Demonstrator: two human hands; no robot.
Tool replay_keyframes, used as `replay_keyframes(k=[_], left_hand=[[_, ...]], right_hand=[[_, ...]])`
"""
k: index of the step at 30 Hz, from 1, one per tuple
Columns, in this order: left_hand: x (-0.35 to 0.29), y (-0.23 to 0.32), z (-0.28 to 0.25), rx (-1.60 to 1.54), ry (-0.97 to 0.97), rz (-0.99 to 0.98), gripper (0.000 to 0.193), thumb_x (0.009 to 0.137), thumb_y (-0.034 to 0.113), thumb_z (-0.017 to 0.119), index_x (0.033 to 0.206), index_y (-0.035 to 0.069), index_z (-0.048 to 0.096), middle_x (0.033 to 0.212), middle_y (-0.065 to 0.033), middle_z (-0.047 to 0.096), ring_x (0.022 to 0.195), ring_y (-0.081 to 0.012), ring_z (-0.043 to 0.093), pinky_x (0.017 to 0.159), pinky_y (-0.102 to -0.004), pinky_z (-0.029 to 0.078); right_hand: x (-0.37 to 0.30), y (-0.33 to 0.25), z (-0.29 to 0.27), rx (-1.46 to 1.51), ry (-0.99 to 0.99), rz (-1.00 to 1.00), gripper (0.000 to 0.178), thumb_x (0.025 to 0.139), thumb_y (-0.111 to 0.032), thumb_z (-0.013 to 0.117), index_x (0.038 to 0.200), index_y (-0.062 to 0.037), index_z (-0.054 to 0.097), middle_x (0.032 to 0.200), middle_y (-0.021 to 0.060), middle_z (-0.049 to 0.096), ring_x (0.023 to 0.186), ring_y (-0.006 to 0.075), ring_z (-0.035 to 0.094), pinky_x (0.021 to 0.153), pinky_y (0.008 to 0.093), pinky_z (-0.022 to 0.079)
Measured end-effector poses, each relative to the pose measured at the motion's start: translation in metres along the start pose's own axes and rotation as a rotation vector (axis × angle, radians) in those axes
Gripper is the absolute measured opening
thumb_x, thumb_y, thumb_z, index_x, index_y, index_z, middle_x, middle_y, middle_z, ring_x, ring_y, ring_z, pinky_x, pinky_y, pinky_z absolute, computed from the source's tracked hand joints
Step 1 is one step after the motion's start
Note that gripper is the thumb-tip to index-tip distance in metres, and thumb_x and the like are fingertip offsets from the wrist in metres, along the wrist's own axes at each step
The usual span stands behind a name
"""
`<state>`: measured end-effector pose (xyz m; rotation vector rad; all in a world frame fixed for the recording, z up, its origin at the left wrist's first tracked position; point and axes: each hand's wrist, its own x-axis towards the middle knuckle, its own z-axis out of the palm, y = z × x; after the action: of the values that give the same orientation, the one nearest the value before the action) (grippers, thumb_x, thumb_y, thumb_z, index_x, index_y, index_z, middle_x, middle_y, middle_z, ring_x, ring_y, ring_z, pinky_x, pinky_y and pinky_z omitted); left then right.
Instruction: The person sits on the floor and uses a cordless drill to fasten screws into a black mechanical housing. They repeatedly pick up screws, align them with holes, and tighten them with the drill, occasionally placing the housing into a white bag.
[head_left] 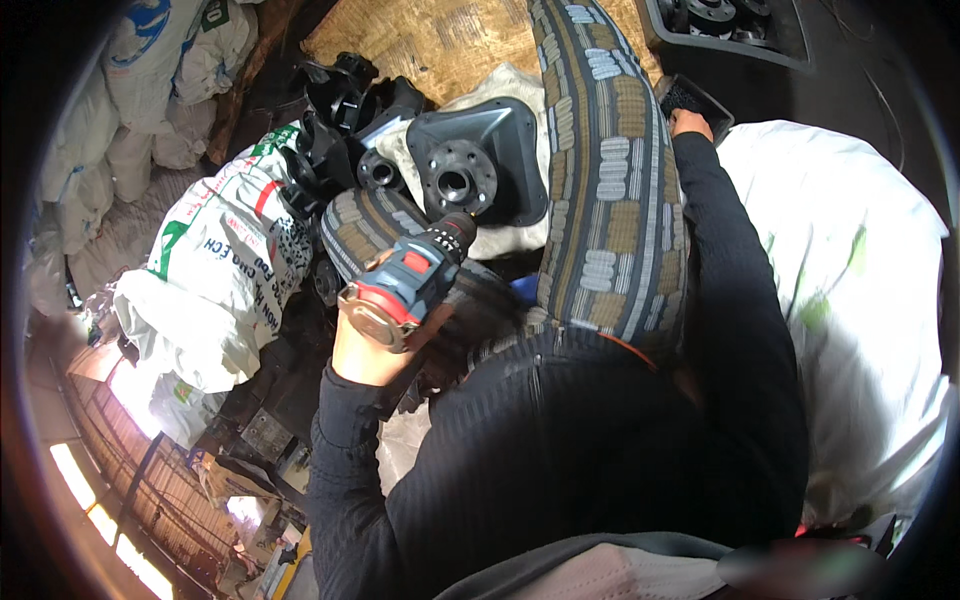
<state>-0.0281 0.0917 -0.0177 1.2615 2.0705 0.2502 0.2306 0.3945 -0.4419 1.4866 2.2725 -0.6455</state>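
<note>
My left hand [372, 350] is wrapped around a grey and red cordless drill [412, 275]. The drill's chuck points up and to the right, its tip close to a black plastic part [510, 150]. This part has a wide square flange and a round flange with a hole in its centre. It rests on a pale cloth [530, 85] between my legs. Out to the right, my right hand [690, 124] reaches to a small black box [705, 108] of small dark pieces. Its fingers are down at the box and hidden from view.
Several black moulded parts [340, 100] are heaped left of the cloth, beside a white printed sack [210, 270]. A large white sack [840, 220] stands at my right. A grey crate [795, 45] of black parts is at the upper right. A worn board [420, 45] lies ahead.
</note>
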Motion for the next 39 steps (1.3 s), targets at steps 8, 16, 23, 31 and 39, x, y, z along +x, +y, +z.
replay_keyframes(k=[8, 16, 23, 31, 39], left_hand=[[-0.048, -0.004, 0.011, -0.125, 0.186, 0.037, 0.031, 0.072, 0.016, 0.079, 0.099, 0.007, 0.067, 0.091, -0.008, 0.067, 0.082, -0.0263, 0.065, 0.073, -0.0378, 0.052], [-0.078, -0.01, 0.009, -0.066, 0.171, 0.129, 0.036, 0.074, 0.024, 0.08, 0.104, 0.009, 0.067, 0.1, -0.007, 0.068, 0.093, -0.0273, 0.066, 0.084, -0.0396, 0.051], [-0.075, 0.006, 0.007, -0.011, 0.252, 0.443, 0.045, 0.073, 0.029, 0.08, 0.112, 0.012, 0.065, 0.107, -0.0081, 0.066, 0.1, -0.0295, 0.063, 0.09, -0.0407, 0.049], [-0.067, -0.005, 0.01, 0.08, 0.266, 0.414, 0.041, 0.073, 0.028, 0.079, 0.107, 0.01, 0.065, 0.103, -0.008, 0.066, 0.097, -0.0301, 0.063, 0.089, -0.0414, 0.05], [-0.061, 0.0, -0.003, 0.103, 0.198, 0.476, 0.043, 0.071, 0.022, 0.079, 0.11, 0.011, 0.064, 0.105, -0.0075, 0.066, 0.1, -0.0304, 0.063, 0.089, -0.0411, 0.049]], right_hand=[[-0.011, 0.013, -0.02, -0.042, 0.105, 0.029, 0.027, 0.085, -0.022, 0.057, 0.107, -0.0171, 0.072, 0.105, 0.0177, 0.068, 0.099, 0.0345, 0.065, 0.089, 0.0433, 0.051], [-0.15, -0.041, -0.159, 1.437, -0.137, -0.215, 0.025, 0.092, -0.009, 0.059, 0.115, -0.0031, 0.065, 0.097, 0.0071, 0.068, 0.077, 0.0108, 0.064, 0.069, 0.0256, 0.057], [-0.245, -0.133, -0.178, 1.799, -0.8, -0.524, 0.023, 0.095, -0.016, 0.057, 0.113, -0.0015, 0.059, 0.095, 0.0044, 0.059, 0.087, 0.0119, 0.06, 0.074, 0.0356, 0.06], [-0.243, -0.158, -0.172, 1.775, -0.763, -0.577, 0.021, 0.096, -0.015, 0.054, 0.112, -0.0011, 0.059, 0.094, 0.0031, 0.056, 0.088, 0.0105, 0.056, 0.075, 0.0346, 0.061], [-0.237, -0.165, -0.17, 1.744, -0.845, -0.445, 0.022, 0.096, -0.015, 0.056, 0.109, 0.0013, 0.061, 0.09, 0.0025, 0.057, 0.082, 0.0093, 0.058, 0.072, 0.0318, 0.061]])
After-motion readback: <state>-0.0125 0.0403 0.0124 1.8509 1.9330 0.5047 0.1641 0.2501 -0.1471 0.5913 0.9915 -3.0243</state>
